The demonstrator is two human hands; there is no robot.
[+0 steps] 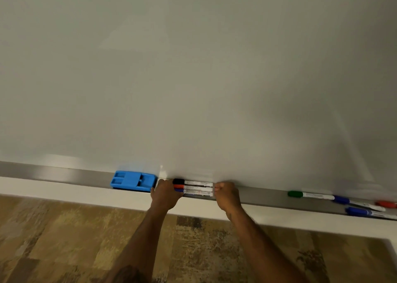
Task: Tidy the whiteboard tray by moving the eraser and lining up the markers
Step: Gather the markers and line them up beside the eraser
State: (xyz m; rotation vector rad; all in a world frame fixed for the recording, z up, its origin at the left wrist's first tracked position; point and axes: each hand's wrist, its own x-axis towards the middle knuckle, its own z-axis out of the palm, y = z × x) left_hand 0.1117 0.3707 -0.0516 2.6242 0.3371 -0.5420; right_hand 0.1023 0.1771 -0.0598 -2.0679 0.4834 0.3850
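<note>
A blue eraser (133, 182) lies on the grey whiteboard tray (53, 173), left of centre. Just right of it, three markers lie side by side: a black-capped marker (193, 183), a red-capped marker (194, 188) and a blue-capped marker (197, 193). My left hand (165, 194) is closed over their cap ends. My right hand (227, 195) is closed against their other ends. Further right on the tray lie a green marker (309, 195), a blue marker (356, 202), a red marker (386, 204) and another blue marker (369, 213), scattered at angles.
The whiteboard (193, 78) fills the upper view. A white ledge (64, 193) runs under the tray. Below is a patterned brown floor (64, 239).
</note>
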